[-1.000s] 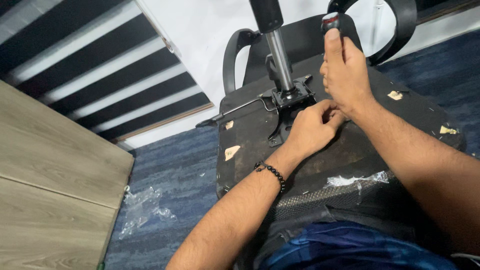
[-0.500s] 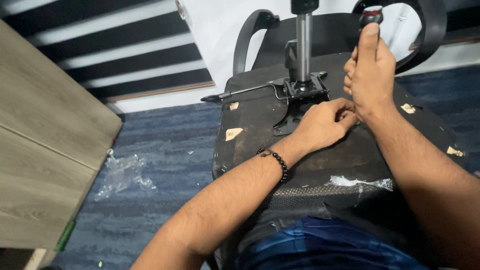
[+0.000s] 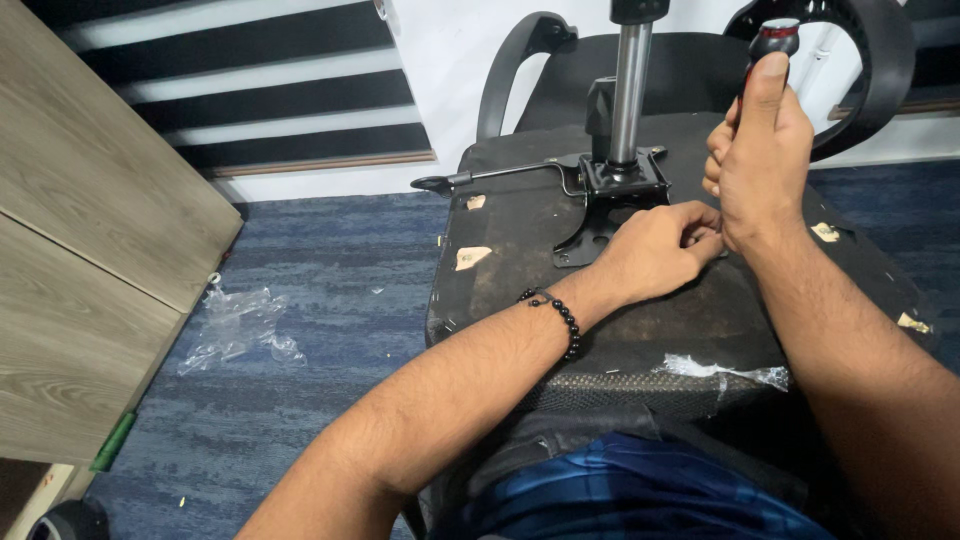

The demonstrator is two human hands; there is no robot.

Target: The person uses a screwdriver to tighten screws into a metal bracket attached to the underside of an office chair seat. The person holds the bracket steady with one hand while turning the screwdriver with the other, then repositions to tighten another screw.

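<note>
An upturned office chair seat (image 3: 640,320) lies across a person's lap, its black underside facing up. The right hand (image 3: 762,165) is wrapped tight around the black-and-red handle of a screwdriver (image 3: 775,38), thumb pressed up along the grip; the tool stands nearly upright, its shaft hidden behind the fist. The left hand (image 3: 655,250) rests on the seat underside just below and left of the right, fingertips pinched together at the base of the tool, though what they pinch cannot be made out. A beaded bracelet (image 3: 555,315) circles the left wrist. Just beyond the left hand sits the metal mounting plate (image 3: 610,200), with the chrome gas cylinder (image 3: 630,85) rising from it and a lever (image 3: 490,178) reaching left. Farther left of both hands, crumpled clear plastic wrap (image 3: 240,320) lies on blue carpet (image 3: 330,300) beside a wooden panel (image 3: 90,250).
</note>
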